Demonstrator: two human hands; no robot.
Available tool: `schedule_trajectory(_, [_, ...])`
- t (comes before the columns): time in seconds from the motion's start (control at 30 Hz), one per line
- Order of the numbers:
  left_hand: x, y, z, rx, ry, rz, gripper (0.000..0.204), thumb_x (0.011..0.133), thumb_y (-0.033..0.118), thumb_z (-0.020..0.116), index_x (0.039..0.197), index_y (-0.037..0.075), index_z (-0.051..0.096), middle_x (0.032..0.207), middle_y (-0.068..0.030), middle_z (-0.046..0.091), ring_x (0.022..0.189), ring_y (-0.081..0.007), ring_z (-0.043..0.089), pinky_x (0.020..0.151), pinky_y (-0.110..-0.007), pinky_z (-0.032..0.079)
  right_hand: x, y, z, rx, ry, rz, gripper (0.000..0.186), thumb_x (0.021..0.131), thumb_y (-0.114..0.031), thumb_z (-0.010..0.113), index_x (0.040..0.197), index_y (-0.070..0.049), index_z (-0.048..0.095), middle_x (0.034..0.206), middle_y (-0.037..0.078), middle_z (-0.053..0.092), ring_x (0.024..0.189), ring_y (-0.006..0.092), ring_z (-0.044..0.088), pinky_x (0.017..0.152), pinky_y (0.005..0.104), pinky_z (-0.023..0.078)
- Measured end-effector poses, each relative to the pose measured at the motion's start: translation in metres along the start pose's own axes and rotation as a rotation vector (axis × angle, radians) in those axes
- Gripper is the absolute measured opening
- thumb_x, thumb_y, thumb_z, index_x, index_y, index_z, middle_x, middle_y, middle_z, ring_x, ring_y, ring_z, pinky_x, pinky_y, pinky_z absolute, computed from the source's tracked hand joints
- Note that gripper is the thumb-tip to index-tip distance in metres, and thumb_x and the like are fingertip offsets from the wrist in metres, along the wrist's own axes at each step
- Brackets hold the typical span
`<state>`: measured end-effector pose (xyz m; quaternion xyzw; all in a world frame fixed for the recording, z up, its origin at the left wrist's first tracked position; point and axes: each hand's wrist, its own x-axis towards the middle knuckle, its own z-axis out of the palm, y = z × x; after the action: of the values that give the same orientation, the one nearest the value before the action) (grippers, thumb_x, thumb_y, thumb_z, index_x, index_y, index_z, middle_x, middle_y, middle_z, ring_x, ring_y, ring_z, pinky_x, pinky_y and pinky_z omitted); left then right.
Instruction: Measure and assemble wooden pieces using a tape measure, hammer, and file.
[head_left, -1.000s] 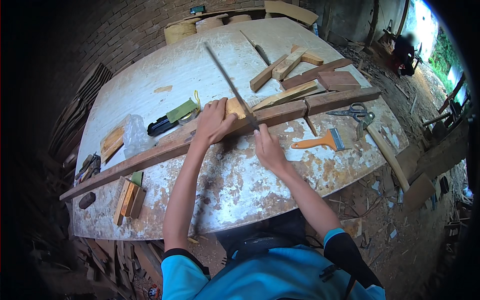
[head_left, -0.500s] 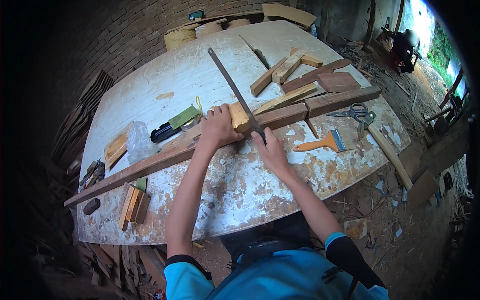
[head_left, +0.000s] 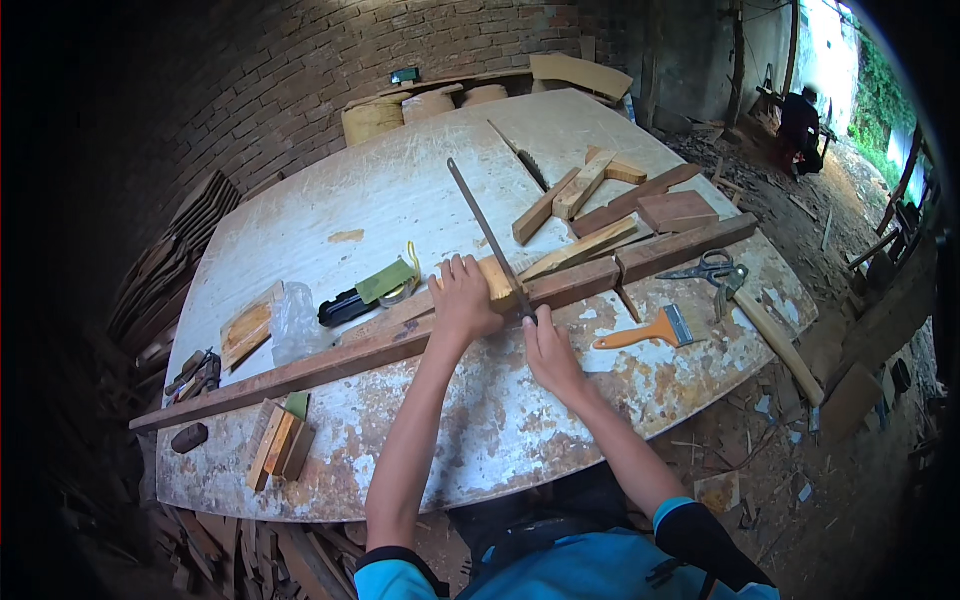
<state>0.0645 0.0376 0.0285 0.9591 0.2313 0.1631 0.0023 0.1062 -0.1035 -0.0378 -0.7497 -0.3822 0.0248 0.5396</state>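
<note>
A long, flat metal file (head_left: 478, 220) with a hole in its far tip lies slantwise against the sawn end of a pale wood block (head_left: 497, 277). My right hand (head_left: 552, 352) is closed round the file's near end, just in front of a long brown wooden beam (head_left: 300, 374). With fingers bent over its top, my left hand (head_left: 463, 298) grips the pale block against the beam. Part of the block is hidden under that hand. Left of it lie a black tool (head_left: 343, 308), a green piece (head_left: 385, 281) and a roll of tape (head_left: 402, 297).
A saw blade (head_left: 530, 168) pokes through the worn table (head_left: 300, 235). Wood offcuts (head_left: 582, 190), an orange-handled brush (head_left: 640, 333), scissors (head_left: 712, 266) and a hammer (head_left: 770, 330) lie to the right. Left are a plastic bag (head_left: 298, 325) and small blocks (head_left: 280, 445). A person (head_left: 800, 128) crouches far off.
The view has tilted up, so everything sits lower in the picture. The file's far tip has shifted slightly right and toward me. Both hands keep their grip.
</note>
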Motion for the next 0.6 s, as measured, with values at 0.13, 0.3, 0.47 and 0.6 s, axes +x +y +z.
schedule_trajectory(0.13, [0.001,0.004,-0.002,-0.015,-0.019,-0.033,0.087,0.049,0.040,0.083,0.116,0.000,0.044,0.114,-0.0214,0.049,0.113,-0.0368,0.044,0.093,-0.052,0.034,-0.004,-0.010,-0.003,-0.026,-0.037,0.018,0.017,0.096,-0.016,0.038,0.092,0.000,0.036,0.062,0.029,0.052,0.066,0.0505,0.053,0.055,0.0550,0.036])
schedule_trajectory(0.3, [0.006,0.007,-0.007,0.006,-0.087,-0.068,0.087,0.048,0.041,0.085,0.115,0.002,0.045,0.108,-0.0174,0.053,0.106,-0.0323,0.049,0.086,-0.048,0.037,-0.021,-0.020,-0.018,-0.135,-0.097,0.128,0.019,0.095,-0.017,0.037,0.093,0.002,0.038,0.066,0.031,0.054,0.071,0.0521,0.053,0.058,0.0559,0.039])
schedule_trajectory(0.47, [0.005,0.007,-0.004,0.060,-0.048,-0.048,0.087,0.049,0.042,0.085,0.116,0.002,0.045,0.109,-0.0175,0.052,0.106,-0.0327,0.049,0.085,-0.047,0.038,-0.015,-0.028,-0.023,-0.154,-0.034,0.057,0.021,0.095,-0.018,0.038,0.095,0.003,0.042,0.070,0.032,0.056,0.073,0.0531,0.054,0.063,0.0585,0.040])
schedule_trajectory(0.6, [0.006,0.006,-0.003,0.011,-0.038,-0.031,0.085,0.050,0.042,0.085,0.113,0.001,0.044,0.108,-0.0206,0.052,0.103,-0.0376,0.050,0.085,-0.051,0.038,-0.014,-0.036,-0.028,-0.214,-0.172,0.262,0.022,0.095,-0.018,0.038,0.095,0.003,0.043,0.073,0.032,0.056,0.075,0.0527,0.054,0.064,0.0561,0.041])
